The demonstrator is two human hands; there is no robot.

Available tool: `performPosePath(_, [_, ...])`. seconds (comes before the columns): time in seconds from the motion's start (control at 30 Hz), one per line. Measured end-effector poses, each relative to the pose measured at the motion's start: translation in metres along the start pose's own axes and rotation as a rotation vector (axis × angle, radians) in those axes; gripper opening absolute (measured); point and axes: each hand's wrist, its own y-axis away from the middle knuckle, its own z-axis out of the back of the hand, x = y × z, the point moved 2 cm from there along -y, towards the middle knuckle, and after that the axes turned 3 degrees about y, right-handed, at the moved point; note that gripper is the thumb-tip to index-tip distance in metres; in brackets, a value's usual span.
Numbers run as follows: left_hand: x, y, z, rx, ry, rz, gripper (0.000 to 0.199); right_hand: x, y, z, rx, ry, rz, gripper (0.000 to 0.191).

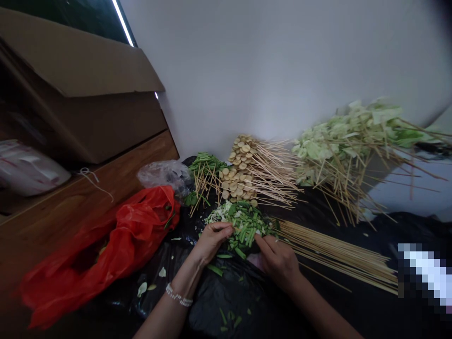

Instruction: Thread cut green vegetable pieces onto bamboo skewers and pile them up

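Note:
A heap of cut green vegetables [243,228], with white pieces mixed in, lies on black plastic sheeting [219,308] in front of me. My left hand [213,241] is at the heap's left edge, thumb and fingers pinched together; whatever is between them is too small to make out. At the right edge, my right hand [278,261] is closed with its fingertips against the greens, and what it holds is hidden. Bare bamboo skewers [339,252] lie in a bundle just right of my right hand.
Behind the heap are skewered round slices [240,183] and skewered green stalks [208,165]. Skewered cabbage leaves [349,127] are piled at the right by the wall. A red plastic bag [137,226], a clear bag [164,174] and a cardboard box [88,117] are on the left.

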Motion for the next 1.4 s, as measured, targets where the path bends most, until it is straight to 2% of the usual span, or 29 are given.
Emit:
performPosePath(0.23, [-0.002, 0.003, 0.000, -0.050, -0.071, 0.001, 0.030, 0.003, 0.001, -0.001, 0.088, 0.001, -0.030, 0.036])
performPosePath(0.47, [0.001, 0.004, 0.001, -0.042, -0.051, 0.023, 0.031, 0.006, -0.001, 0.001, 0.005, -0.003, 0.012, 0.033])
performPosePath(0.77, [0.001, 0.005, -0.001, -0.040, -0.055, 0.022, 0.030, 0.005, 0.002, -0.002, 0.093, -0.023, -0.014, 0.034])
performPosePath(0.93, [0.002, 0.006, -0.001, -0.023, -0.089, 0.007, 0.029, 0.006, 0.001, -0.001, 0.030, -0.027, 0.013, 0.033])
performPosePath(1.13, [0.005, 0.004, -0.005, 0.021, -0.171, -0.044, 0.027, 0.007, -0.002, -0.003, 0.035, -0.006, 0.025, 0.033])
performPosePath(1.27, [-0.008, 0.004, -0.007, 0.008, -0.227, -0.113, 0.026, 0.004, -0.003, -0.003, 0.008, 0.025, 0.004, 0.032])
performPosePath(1.4, [-0.029, 0.013, 0.001, 0.051, -0.444, -0.184, 0.028, 0.003, -0.002, -0.003, 0.001, 0.015, 0.008, 0.032])
